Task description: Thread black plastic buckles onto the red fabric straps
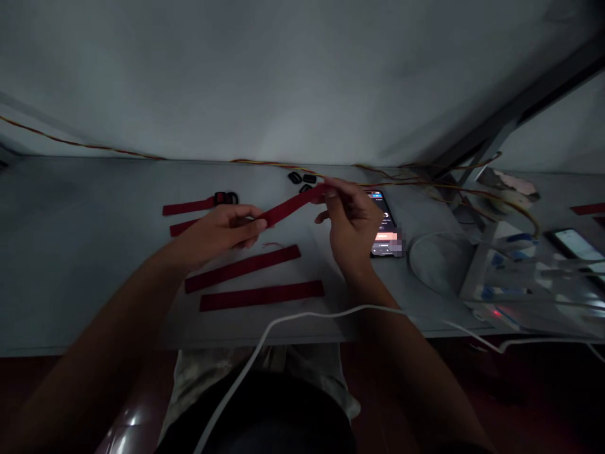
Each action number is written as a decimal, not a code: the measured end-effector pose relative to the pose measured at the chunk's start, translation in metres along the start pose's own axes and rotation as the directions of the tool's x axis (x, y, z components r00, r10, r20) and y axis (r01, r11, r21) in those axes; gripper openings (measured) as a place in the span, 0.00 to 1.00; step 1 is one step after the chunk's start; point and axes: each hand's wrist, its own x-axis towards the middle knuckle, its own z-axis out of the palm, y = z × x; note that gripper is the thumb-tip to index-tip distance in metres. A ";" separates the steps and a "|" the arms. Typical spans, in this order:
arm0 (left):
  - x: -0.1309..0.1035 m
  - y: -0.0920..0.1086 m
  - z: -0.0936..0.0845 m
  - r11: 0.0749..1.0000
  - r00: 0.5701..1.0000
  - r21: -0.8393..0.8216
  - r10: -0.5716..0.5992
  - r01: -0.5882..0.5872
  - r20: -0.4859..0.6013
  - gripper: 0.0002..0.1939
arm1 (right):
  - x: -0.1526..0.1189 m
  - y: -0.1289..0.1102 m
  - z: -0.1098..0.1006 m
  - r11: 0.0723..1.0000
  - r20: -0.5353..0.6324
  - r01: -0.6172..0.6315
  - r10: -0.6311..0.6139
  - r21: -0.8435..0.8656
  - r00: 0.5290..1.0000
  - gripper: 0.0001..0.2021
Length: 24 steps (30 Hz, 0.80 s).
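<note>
A red webbing strap (293,207) is stretched between my two hands above the table, its right end higher than its left. My left hand (227,228) pinches the left end between thumb and fingers. The other end is gripped by my right hand (352,217). Below lie two more red straps, the upper one (243,269) slanted and the lower one (262,296) nearly level. Behind my left hand, a red strap (188,207) ends at a black buckle (225,198); another strap (183,227) is partly covered by that hand. Small black plastic buckles (302,179) sit beyond the held strap.
A lit phone (385,221) lies right of my right hand. A white cable (307,314) crosses the front of the table (118,271). Twisted wires (269,164) run along the wall. A white box (496,265) with cables and another phone (579,246) are at the right.
</note>
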 end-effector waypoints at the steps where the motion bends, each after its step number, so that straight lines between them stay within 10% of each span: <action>1: -0.009 -0.004 -0.008 0.997 1.000 0.074 -0.007 0.009 -0.025 0.17 | 0.000 -0.001 -0.002 0.999 0.077 0.035 -0.033 -0.028 0.997 0.10; 7: -0.057 -0.040 -0.035 0.936 1.000 0.352 -0.028 0.029 -0.006 0.20 | 0.000 -0.008 -0.012 0.956 0.638 0.278 -0.159 -0.090 0.754 0.14; 11: -0.074 -0.051 -0.047 0.829 0.993 0.558 0.091 -0.037 -0.070 0.16 | 0.001 -0.013 -0.015 0.952 0.796 0.302 -0.139 -0.057 0.589 0.19; 16: -0.055 -0.053 -0.063 0.665 0.895 0.744 0.296 0.059 -0.335 0.14 | 0.000 -0.006 -0.013 0.935 0.723 0.326 -0.128 -0.139 0.678 0.20; 24: -0.009 -0.079 -0.044 0.513 0.933 0.854 0.260 0.083 -0.247 0.26 | -0.005 0.010 -0.001 0.897 0.685 0.368 -0.110 -0.244 0.720 0.15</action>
